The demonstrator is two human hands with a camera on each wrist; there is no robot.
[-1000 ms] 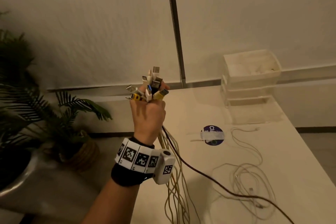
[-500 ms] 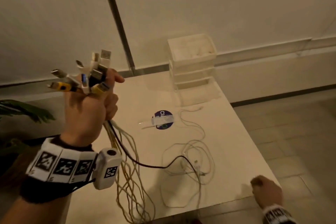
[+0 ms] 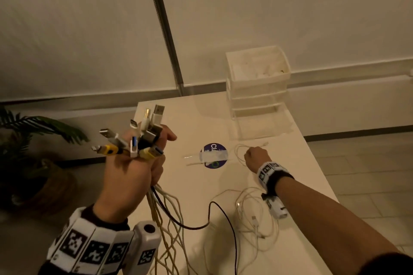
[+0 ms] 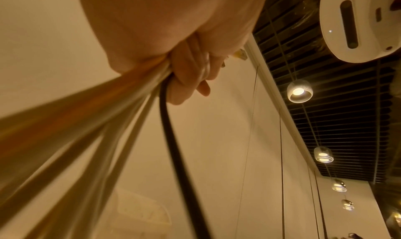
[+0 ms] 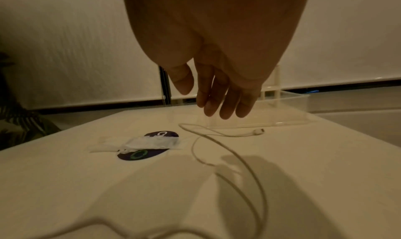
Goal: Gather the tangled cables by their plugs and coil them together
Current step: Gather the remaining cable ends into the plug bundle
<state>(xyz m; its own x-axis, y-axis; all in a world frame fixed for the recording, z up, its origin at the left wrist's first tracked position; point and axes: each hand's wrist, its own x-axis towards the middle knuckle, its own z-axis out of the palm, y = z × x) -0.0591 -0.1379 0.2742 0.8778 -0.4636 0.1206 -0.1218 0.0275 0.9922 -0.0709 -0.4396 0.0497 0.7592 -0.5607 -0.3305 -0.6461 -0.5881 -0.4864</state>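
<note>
My left hand (image 3: 134,163) is raised at the table's left edge and grips a bundle of cables just below their plugs (image 3: 138,138), which fan out above my fist. The white, yellow and black cords (image 3: 169,214) hang from it; the left wrist view shows my fingers (image 4: 190,71) curled round them. A loose white cable (image 3: 252,212) lies in loops on the white table (image 3: 301,163), its end plug (image 5: 258,131) near the drawer unit. My right hand (image 3: 256,157) hovers over that cable, fingers (image 5: 219,103) relaxed and holding nothing.
A white stacked drawer unit (image 3: 257,82) stands at the table's far edge. A round dark sticker with a tape strip (image 3: 214,155) lies mid-table. A potted plant (image 3: 33,152) stands on the floor at the left. Tiled floor lies beyond the right edge.
My right arm has come in from the table's near right corner and reached forward over the loose white cable. The left hand still holds the plug bundle up.
</note>
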